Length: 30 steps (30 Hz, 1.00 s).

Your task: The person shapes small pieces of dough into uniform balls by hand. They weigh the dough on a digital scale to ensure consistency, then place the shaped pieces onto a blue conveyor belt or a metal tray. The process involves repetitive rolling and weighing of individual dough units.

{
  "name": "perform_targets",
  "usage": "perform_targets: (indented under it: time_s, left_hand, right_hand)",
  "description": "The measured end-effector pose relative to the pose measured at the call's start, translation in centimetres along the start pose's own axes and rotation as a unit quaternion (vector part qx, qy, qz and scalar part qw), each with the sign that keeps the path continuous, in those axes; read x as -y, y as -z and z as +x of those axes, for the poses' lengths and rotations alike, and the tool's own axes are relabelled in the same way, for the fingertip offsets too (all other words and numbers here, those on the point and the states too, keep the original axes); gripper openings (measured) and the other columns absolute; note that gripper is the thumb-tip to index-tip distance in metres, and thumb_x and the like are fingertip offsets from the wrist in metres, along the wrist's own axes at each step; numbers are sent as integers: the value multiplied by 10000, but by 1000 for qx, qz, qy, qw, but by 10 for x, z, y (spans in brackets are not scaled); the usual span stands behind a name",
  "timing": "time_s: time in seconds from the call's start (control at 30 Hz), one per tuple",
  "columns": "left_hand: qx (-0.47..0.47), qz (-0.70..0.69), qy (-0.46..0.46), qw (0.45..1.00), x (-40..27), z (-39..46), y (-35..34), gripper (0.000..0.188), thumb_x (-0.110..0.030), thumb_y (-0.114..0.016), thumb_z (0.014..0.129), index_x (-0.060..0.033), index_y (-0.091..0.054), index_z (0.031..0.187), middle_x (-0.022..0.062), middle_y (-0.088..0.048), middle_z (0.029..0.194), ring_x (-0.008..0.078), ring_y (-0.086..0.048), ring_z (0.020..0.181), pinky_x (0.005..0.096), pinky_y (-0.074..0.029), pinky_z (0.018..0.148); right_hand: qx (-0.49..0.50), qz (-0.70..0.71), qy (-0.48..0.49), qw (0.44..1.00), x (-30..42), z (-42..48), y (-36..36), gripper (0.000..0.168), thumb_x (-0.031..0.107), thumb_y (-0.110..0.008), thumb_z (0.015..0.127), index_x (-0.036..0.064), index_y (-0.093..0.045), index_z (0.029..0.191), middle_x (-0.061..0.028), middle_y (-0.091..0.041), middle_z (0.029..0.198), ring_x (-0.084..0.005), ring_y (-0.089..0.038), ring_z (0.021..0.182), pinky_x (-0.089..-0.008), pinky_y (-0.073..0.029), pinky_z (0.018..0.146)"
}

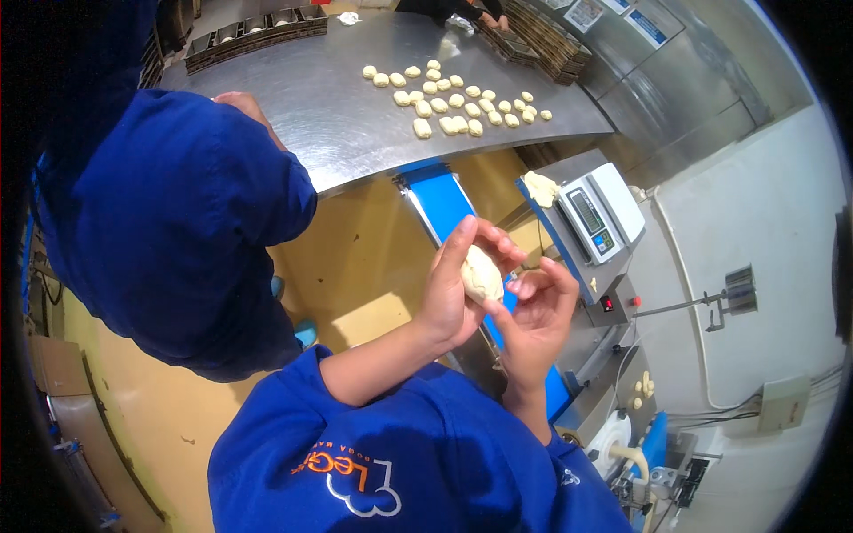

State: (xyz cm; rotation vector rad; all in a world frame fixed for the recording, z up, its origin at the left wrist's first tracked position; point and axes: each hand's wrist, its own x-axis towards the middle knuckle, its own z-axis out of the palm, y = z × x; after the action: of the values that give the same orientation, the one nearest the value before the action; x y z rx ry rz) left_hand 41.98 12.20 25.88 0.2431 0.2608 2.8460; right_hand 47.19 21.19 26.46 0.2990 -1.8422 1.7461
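Note:
A pale oval piece of dough [481,274] rests in my left hand [448,293], whose thumb and fingers curve around it. My right hand [541,306] is close on its other side, with the thumb at the lower end of the dough and the fingers bent. Both hands are above a narrow blue conveyor belt [436,193]. Farther off, several dough pieces [456,100] lie scattered on a stainless steel table [346,100].
To the right, a digital scale [600,213] stands beside a dough scrap [541,188]. Dough machinery [620,440] is at lower right. A co-worker in blue [180,226] stands at left. Baking tins [256,36] line the table's back; another person's hands [494,21] are near stacked tins [546,40].

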Motion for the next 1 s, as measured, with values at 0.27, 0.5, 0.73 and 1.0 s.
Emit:
perform_targets:
  time_s: [0.27,0.5,0.73,1.0]
  left_hand:
    - [36,29,-19,999,0,6,-2,331,-397,-424,1024,-101,-513,906,50,-533,867,177,-546,881,418,-456,976]
    - [51,-30,4,998,3,13,0,319,-394,-499,1000,-88,-542,921,56,-566,888,187,-587,910,387,-492,916]
    - [-13,-215,104,971,1,22,3,367,-441,-494,996,-91,-540,898,44,-562,855,191,-586,877,366,-500,917]
    - [193,315,-176,912,17,21,14,490,-453,-395,984,-57,-487,1257,173,-419,1345,279,-388,1304,396,-232,1129]
  right_hand:
    - [27,-224,88,970,3,8,0,251,20,-804,709,40,-669,919,-78,-600,930,-205,-575,884,-327,-465,836]
    - [12,-275,152,949,4,13,7,167,66,-769,783,15,-663,901,-113,-618,917,-223,-598,826,-324,-484,751]
    - [-25,-212,89,973,-6,-5,15,309,113,-770,802,-7,-589,1021,-123,-586,1000,-196,-588,904,-302,-487,794]
    - [-61,84,-153,983,-11,-3,23,377,-9,-717,818,10,-530,1146,-86,-540,1108,-163,-551,1056,-295,-482,892]
